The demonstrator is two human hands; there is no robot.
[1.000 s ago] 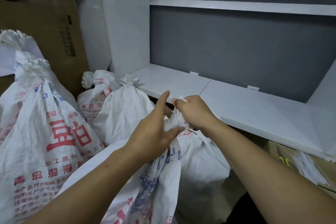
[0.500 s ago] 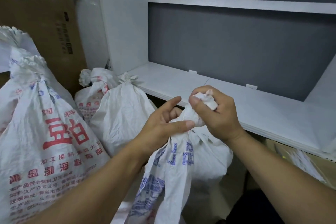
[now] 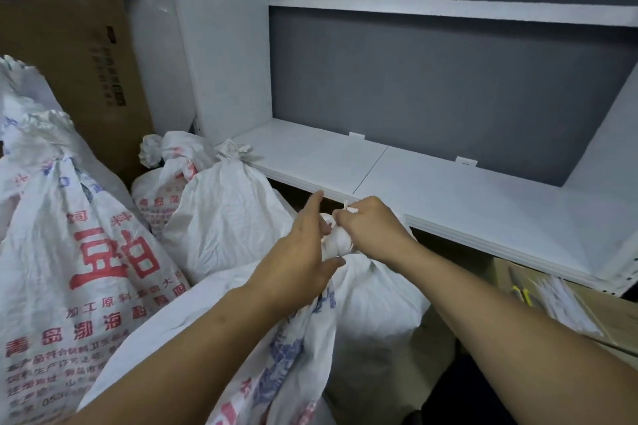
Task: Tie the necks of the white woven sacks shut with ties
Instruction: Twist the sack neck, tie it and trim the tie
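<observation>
Two bare hands work at the bunched neck (image 3: 333, 240) of a white woven sack (image 3: 373, 300) standing just in front of a white laminate shelf (image 3: 448, 197). The left hand (image 3: 300, 262) wraps its grip loosely around the crinkled, gathered fabric, thumb pressed under the bunch and forefinger pointing up and free. The right hand (image 3: 371, 229), on the shelf side of the neck, has its grip closed, fingertips pinching a thin white tie (image 3: 348, 209) whose short end sticks up above the knuckles. The sack's plastic weave is creased and matte, with blue and red print running down its side. Four other sacks are counted to the left of the one being tied: a plain white one (image 3: 224, 214) with a puckered, cinched top, a red-lettered one (image 3: 162, 190) behind that, a large one (image 3: 69, 269) bearing bold red characters, and a fourth (image 3: 13, 79) at the frame's edge. A brown cardboard box (image 3: 69, 31) rises behind those
</observation>
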